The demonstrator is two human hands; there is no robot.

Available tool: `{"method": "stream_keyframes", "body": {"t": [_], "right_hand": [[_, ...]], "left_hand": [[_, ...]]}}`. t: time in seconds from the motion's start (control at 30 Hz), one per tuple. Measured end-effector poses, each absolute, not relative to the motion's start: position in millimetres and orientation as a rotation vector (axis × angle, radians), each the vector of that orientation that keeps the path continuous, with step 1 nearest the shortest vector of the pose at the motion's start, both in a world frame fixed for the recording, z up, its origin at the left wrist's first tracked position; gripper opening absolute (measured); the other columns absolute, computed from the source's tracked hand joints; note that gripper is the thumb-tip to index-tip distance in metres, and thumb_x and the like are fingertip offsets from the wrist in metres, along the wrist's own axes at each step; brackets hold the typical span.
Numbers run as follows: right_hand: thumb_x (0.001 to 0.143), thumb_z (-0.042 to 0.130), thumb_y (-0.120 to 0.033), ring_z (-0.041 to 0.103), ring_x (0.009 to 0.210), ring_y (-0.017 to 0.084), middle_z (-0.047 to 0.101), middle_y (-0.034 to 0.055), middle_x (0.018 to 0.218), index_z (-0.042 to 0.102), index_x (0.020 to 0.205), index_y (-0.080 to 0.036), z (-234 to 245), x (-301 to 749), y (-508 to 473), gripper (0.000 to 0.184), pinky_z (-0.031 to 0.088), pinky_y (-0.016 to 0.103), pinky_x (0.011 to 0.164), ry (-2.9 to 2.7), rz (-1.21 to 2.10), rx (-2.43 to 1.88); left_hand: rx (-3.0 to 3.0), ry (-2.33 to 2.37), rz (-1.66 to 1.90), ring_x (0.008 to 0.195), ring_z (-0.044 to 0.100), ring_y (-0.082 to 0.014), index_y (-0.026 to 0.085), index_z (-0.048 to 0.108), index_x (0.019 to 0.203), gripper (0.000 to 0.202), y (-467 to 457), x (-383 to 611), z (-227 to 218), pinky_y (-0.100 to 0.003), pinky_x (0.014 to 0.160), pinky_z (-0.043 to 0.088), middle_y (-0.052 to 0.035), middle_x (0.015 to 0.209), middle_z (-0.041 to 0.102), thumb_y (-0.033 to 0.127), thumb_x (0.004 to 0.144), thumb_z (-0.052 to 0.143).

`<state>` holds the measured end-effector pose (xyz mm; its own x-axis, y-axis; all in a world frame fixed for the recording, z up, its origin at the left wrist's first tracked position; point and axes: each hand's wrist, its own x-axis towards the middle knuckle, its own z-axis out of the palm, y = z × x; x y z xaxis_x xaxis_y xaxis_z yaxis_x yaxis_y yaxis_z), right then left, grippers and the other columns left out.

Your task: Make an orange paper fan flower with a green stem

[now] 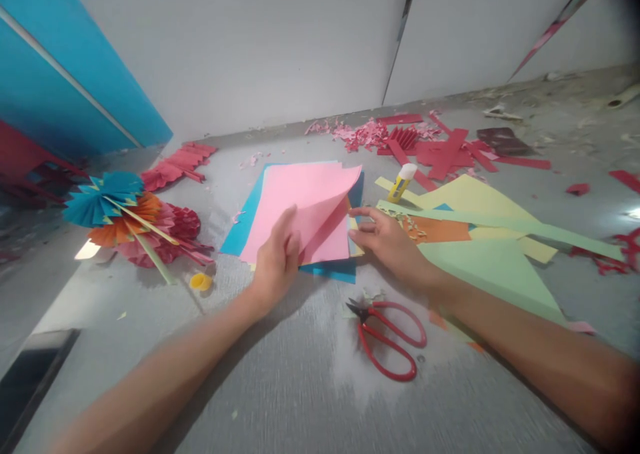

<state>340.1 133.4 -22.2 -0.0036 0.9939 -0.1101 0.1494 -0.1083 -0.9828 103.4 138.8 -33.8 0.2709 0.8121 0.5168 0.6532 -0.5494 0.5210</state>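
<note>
Lying on a grey work surface, a stack of coloured paper sits between both hands, blue sheets showing beneath a pink sheet. The paper looks light, soft and easily creased, and the sheets may slide over one another, so the edges offer the surest hold. The left hand curls around the pink sheet's near edge, apparently gripping it, while the open right hand has its fingers at the stack's right side. To the right lie one pale green sheet and one yellow sheet. Three pleated paper fans stand at the left, in blue, orange and crimson. Nearer by are one pair of red-handled scissors, one glue stick and one small yellow cap.
</note>
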Motion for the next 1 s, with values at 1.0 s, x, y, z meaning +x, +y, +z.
{"method": "stream_keyframes", "body": {"t": [1.0], "right_hand": [[0.077, 0.066, -0.020, 0.061, 0.067, 0.015, 0.065, -0.0020, 0.074, 0.061, 0.117, -0.019, -18.1, 341.0, 134.1, 0.040, 0.048, 0.031, 0.067, -1.308, 1.438, -1.231]], "left_hand": [[2.543, 0.973, 1.085, 0.105, 0.071, -0.0270, 0.021, 0.064, 0.122, 0.034, 144.5, 105.2, -42.8, -0.039, 0.079, 0.062, -0.0125, 0.121, 0.070, 0.040, 0.094, 0.068]]}}
